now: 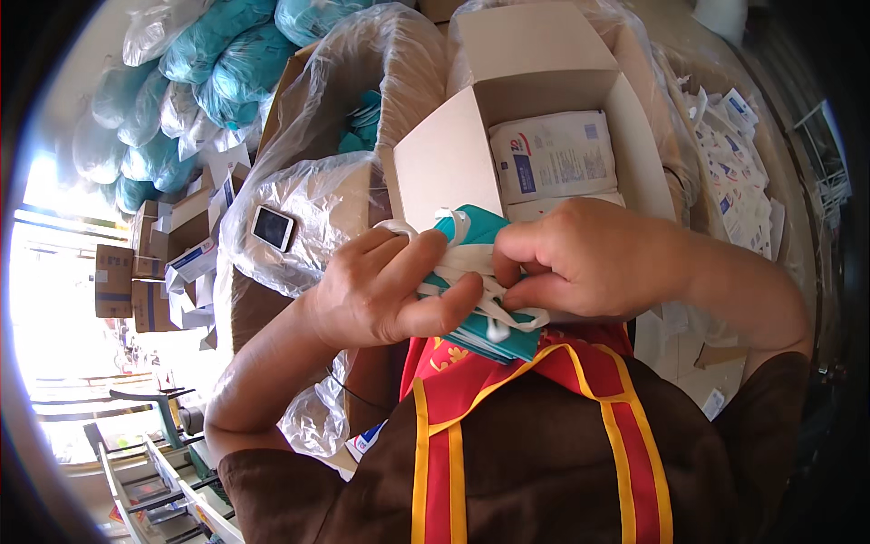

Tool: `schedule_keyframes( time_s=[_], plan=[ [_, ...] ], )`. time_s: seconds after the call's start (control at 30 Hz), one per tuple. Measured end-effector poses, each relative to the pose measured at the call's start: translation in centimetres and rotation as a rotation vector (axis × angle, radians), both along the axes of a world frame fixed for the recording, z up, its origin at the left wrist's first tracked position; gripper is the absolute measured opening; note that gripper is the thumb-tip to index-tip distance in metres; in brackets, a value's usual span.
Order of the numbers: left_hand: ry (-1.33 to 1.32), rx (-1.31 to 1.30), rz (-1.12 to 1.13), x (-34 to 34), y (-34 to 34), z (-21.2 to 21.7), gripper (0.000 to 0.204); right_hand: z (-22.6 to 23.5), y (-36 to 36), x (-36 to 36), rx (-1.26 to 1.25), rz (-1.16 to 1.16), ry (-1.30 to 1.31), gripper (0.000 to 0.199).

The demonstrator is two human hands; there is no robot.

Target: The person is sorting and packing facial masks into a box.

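Close to my chest is a stack of folded teal fabric pieces (497, 342) with flat white straps (467, 265) crossing its top. My left hand (381, 286) holds the stack from the left, its thumb and fingers curled over the edge and the straps. From the other side, my right hand (580, 263) pinches some straps between thumb and bent fingers. A strap loop hangs over the front of the stack. Just beyond the hands stands an open cardboard box (444, 163) holding white printed packets (555, 156). The undersides of both hands are hidden.
Left of the box, a plastic-lined carton (399, 68) contains more teal pieces (362, 122). A phone (273, 228) lies on plastic-covered cardboard. Many small packets (739, 172) fill a container at right. Teal bags (237, 68) and cartons (149, 306) are piled at far left.
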State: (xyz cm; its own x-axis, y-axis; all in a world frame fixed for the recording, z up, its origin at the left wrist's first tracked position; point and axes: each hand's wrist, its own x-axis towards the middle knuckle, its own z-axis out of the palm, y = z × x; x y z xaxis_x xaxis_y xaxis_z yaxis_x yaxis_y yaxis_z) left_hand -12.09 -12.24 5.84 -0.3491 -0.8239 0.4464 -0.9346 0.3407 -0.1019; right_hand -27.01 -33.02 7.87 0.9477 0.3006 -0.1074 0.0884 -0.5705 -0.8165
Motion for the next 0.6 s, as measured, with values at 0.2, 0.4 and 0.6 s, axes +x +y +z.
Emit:
schedule_keyframes(
  time_s=[0.2,0.4,0.6],
  plan=[
    [-0.020,0.029,0.035,-0.1,-0.1,0.5,0.051,1.4,-2.0,0.5,0.274,-0.072,0.282,0.011],
    [-0.045,0.001,0.010,-0.4,-1.3,0.8,0.055,-0.3,-2.2,1.4,0.450,-0.088,0.322,0.017],
    [-0.053,0.026,0.010,-0.4,-1.7,1.0,0.054,-0.4,-1.8,1.3,0.435,-0.042,0.368,0.018]
  ],
)
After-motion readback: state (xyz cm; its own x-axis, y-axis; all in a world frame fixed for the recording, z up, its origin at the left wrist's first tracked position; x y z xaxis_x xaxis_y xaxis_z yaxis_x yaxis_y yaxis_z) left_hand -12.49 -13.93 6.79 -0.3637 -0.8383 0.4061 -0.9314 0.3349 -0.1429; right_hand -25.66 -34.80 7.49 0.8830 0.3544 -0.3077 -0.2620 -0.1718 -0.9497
